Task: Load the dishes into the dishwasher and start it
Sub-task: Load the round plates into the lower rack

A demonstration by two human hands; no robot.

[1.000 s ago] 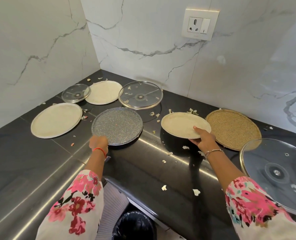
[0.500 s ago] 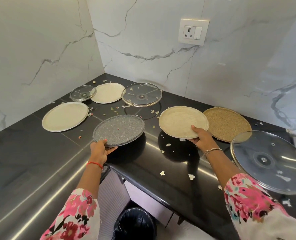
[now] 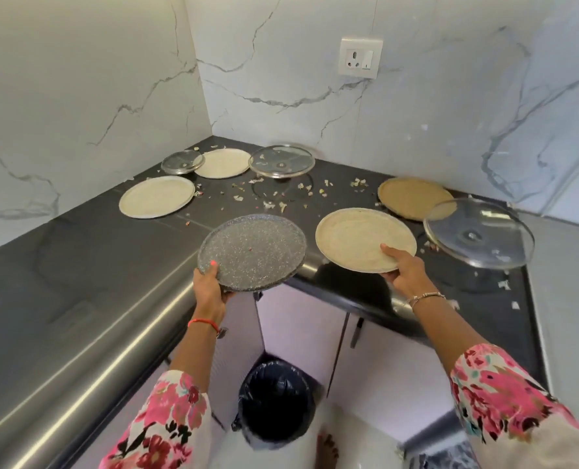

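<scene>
My left hand grips the near rim of a grey speckled plate, lifted off the black counter and hanging past its front edge. My right hand holds a cream plate by its near rim, thumb on top, raised above the counter. On the counter lie a tan plate, two cream plates and three glass lids: small, middle and large.
Food scraps are scattered over the back of the counter. A bin lined with a black bag stands on the floor below, between the cabinet fronts. Marble walls meet in the corner; a wall socket sits above.
Both plates have been lifted off the counter and drawn toward me; the grey one now hangs past the counter edge. The view has pulled back and tilted down, showing the bin.
</scene>
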